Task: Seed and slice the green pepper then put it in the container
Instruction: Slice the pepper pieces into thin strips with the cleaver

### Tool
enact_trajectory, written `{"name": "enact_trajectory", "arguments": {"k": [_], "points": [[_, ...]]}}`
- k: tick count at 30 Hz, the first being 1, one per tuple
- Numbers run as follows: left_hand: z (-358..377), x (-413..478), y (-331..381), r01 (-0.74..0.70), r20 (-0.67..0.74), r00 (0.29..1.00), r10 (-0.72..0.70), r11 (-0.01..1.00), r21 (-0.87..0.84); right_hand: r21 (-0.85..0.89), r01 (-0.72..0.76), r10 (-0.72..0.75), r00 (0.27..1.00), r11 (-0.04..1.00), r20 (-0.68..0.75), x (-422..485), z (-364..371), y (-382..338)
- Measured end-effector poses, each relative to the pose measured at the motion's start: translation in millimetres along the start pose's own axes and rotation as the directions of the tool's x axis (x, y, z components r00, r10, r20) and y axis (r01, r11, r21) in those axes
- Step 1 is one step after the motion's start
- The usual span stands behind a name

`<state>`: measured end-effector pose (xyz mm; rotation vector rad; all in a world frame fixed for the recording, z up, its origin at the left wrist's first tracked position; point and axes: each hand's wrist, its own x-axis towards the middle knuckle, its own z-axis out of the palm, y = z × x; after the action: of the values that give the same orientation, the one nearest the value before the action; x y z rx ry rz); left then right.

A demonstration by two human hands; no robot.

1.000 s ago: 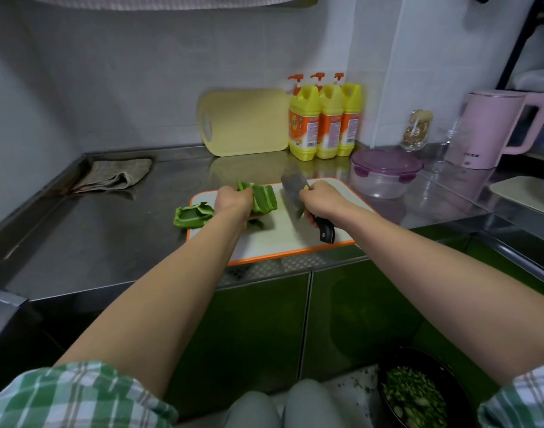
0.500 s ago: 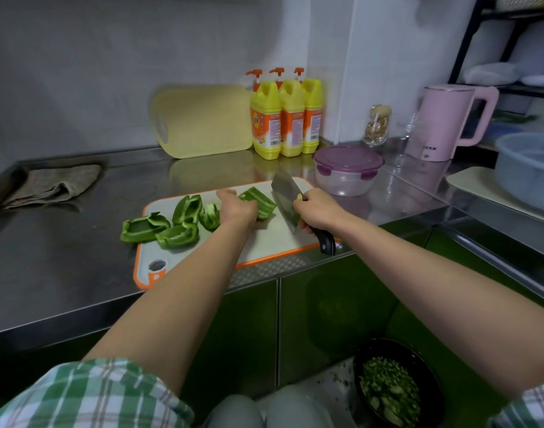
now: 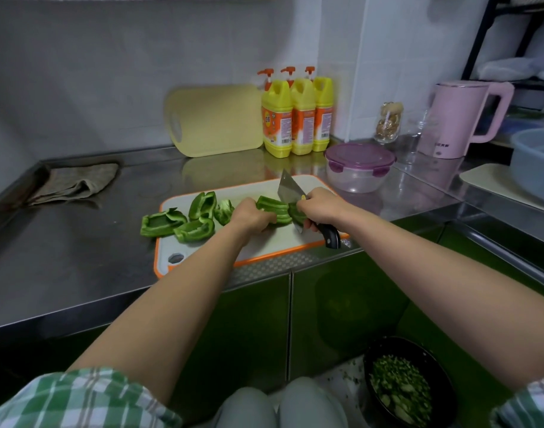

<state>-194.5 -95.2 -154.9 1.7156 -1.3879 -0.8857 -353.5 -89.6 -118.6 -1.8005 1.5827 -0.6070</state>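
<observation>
Head view: left hand [image 3: 252, 216] around pepper piece [image 3: 275, 208], right hand [image 3: 318, 206] around cleaver [image 3: 289, 189], lidded container [image 3: 358, 166] beyond board [image 3: 264, 242].

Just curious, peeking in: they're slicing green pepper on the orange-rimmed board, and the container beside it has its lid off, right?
No. The head view shows the container with its purple lid on. The green pepper is indeed being sliced on the orange-rimmed board.

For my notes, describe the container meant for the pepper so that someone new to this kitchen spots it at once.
On the steel counter, look just past the far right corner of the orange-rimmed cutting board. A low, clear round container stands there, its purple clip lid shut. The yellow bottles and pink kettle nearby are tall and opaque.
</observation>
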Motion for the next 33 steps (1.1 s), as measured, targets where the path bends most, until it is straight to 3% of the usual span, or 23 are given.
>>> {"name": "enact_trajectory", "arguments": {"k": [3,9,13,16,19,22,27,33], "points": [[2,-4,3,-0.018,0.079,0.997,0.021,0.999,-0.036,0.007,0.000,0.000,1.000,1.000,-0.026,-2,-1,3],[5,12,-1,-0.010,-0.086,0.996,0.001,0.994,-0.108,0.008,-0.021,0.021,1.000,1.000,0.011,-4,-8,11],[8,18,-3,0.041,-0.061,0.997,-0.054,0.979,-0.199,-0.020,-0.013,0.014,0.999,1.000,0.052,-6,-17,14],[10,15,0,0.034,-0.068,0.997,-0.041,0.995,-0.094,0.000,-0.003,0.003,0.999,1.000,0.035,-5,-17,18],[7,8,6,0.025,0.017,1.000,-0.024,0.999,-0.042,0.027,0.000,0.000,1.000,1.000,0.001,-1,-12,19],[3,5,3,-0.022,0.013,1.000,0.020,0.990,0.140,0.026,0.000,0.000,1.000,1.000,0.005,3,-8,16],[-3,5,-6,-0.181,-0.021,0.974,0.224,0.839,0.513,0.024,0.021,-0.021,1.000,0.999,0.012,7,-6,14],[-5,2,-6,-0.274,0.145,0.962,0.232,0.825,0.494,-0.005,0.001,-0.001,1.000,1.000,0.030,6,-9,16]]}}
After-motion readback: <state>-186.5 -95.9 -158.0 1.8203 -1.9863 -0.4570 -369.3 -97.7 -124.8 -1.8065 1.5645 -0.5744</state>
